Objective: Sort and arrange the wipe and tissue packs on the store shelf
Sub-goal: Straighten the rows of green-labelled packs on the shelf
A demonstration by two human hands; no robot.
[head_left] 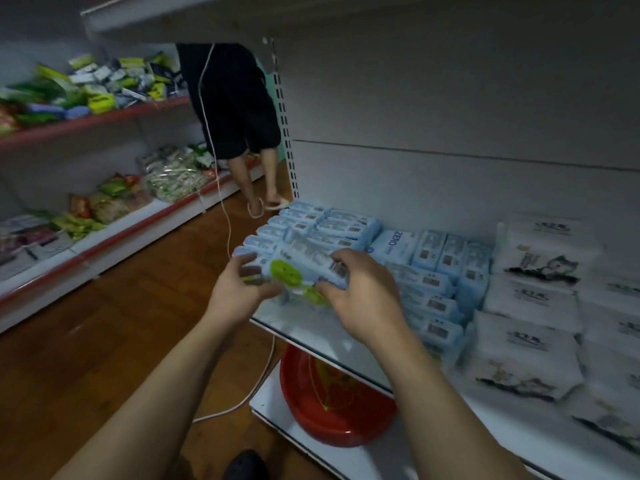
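Fingers (341,260) of both hands are curled round one pale blue wipe pack (304,258) with a round green lid. The left hand (242,289) grips its left end and the right hand (363,296) its right end. The pack is held over the front left corner of the shelf (304,329) (a second green lid shows just beneath; same pack or another, cannot tell).

Below that corner, a red basin (332,410) sits on the bottom shelf.

Behind the hands, blue packs (322,223) lie in rows toward the back left corner. More of them stand on edge mid-shelf.

White tissue packs (530,299) overlap along the right side.

Beyond the shelf's left edge, a white cable (221,188) hangs to the wood floor. A person in dark clothes (232,98) stands in the aisle by snack bags (110,199).
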